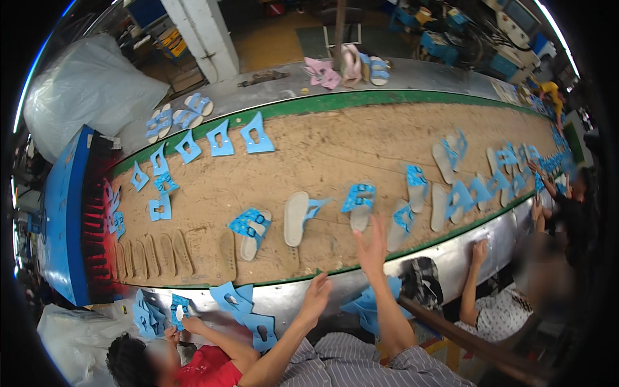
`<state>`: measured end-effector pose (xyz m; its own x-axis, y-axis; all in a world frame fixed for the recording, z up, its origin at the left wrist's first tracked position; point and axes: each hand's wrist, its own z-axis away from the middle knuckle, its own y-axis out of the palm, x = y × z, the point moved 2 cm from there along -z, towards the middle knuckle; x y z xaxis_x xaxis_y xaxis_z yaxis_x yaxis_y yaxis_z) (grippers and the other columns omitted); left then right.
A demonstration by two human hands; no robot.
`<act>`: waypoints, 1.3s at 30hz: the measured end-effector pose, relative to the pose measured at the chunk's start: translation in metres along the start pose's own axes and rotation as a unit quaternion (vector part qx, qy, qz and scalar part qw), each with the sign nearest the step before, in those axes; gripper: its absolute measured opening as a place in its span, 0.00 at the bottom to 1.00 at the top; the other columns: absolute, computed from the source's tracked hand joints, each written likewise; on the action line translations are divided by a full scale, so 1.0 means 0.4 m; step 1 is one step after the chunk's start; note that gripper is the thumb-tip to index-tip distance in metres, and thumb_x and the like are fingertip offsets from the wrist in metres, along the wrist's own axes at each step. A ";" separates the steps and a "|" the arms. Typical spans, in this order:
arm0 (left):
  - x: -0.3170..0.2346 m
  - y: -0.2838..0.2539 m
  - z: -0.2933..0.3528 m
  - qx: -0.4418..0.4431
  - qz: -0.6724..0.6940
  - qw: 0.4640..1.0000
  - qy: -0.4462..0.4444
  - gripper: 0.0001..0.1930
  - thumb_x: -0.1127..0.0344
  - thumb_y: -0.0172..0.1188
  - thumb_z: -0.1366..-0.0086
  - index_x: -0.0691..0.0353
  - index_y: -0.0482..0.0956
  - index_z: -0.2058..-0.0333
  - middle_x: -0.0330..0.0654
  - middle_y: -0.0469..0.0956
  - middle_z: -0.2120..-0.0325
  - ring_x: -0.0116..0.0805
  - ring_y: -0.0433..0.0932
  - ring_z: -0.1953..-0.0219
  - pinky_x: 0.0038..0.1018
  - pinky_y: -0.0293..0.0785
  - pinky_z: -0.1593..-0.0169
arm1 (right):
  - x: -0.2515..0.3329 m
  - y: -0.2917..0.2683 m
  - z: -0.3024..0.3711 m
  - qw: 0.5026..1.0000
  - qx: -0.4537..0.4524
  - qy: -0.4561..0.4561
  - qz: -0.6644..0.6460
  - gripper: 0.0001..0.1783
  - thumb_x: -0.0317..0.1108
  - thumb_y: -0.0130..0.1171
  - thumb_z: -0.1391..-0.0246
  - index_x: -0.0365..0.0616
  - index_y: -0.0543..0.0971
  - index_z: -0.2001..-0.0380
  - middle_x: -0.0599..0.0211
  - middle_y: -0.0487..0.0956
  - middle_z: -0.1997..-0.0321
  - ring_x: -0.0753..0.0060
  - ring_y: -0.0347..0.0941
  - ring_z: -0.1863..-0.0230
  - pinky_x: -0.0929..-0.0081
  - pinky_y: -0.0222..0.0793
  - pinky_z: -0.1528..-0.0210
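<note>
My right hand (372, 250) reaches over the near side of the brown belt, fingers spread and empty. Just beyond its fingertips lies a sandal with a blue patterned strap (359, 200) and a grey sole. My left hand (315, 295) hovers above the metal edge, loosely curled with nothing visible in it. Past it on the belt are a brown sole (290, 256) and a pale sole with a light-blue strap piece (296, 218). Farther left lies another sandal with a patterned buckled strap (251, 226). Light-blue strap pieces (367, 306) hang at the metal edge, partly behind my right forearm.
A blue machine (64, 219) with red-lit bristles stands at the belt's left end, beside a row of brown soles (148, 256). A person in red (209, 367) works close on my left; other people sit to my right. A brown bar (464, 342) crosses at lower right.
</note>
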<state>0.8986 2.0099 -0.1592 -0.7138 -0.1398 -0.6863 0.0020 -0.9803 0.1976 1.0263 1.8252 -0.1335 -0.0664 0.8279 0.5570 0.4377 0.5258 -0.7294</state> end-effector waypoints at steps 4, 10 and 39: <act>0.153 -0.194 -0.111 -0.176 0.208 0.956 -0.104 0.21 0.60 0.57 0.20 0.61 0.68 0.35 0.50 0.75 0.40 0.45 0.80 0.44 0.44 0.80 0.44 | 0.164 0.413 -0.158 0.655 0.221 0.394 -0.605 0.27 0.40 0.62 0.26 0.31 0.71 0.36 0.44 0.76 0.34 0.50 0.79 0.36 0.61 0.80 0.40; 0.269 -0.292 -0.235 -0.255 0.334 0.901 -0.106 0.14 0.70 0.63 0.26 0.58 0.72 0.46 0.42 0.80 0.56 0.41 0.84 0.55 0.44 0.82 0.51 | 0.382 1.019 -0.432 0.481 0.169 0.583 -0.633 0.27 0.45 0.61 0.26 0.34 0.71 0.37 0.46 0.76 0.38 0.51 0.82 0.44 0.52 0.83 0.46; -0.231 -0.262 0.259 -0.243 -0.418 0.811 0.329 0.11 0.67 0.67 0.31 0.64 0.77 0.56 0.55 0.83 0.63 0.58 0.85 0.55 0.49 0.78 0.45 | 0.308 -0.329 -0.006 0.744 -0.003 0.260 -0.615 0.21 0.31 0.54 0.23 0.29 0.71 0.35 0.55 0.84 0.45 0.66 0.86 0.49 0.62 0.86 0.44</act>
<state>0.8917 2.1402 -0.0438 -0.0805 0.7150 -0.6945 0.1003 -0.6874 -0.7193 0.9628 1.8576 0.0322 -0.0647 -0.4676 0.8816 0.3357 0.8217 0.4605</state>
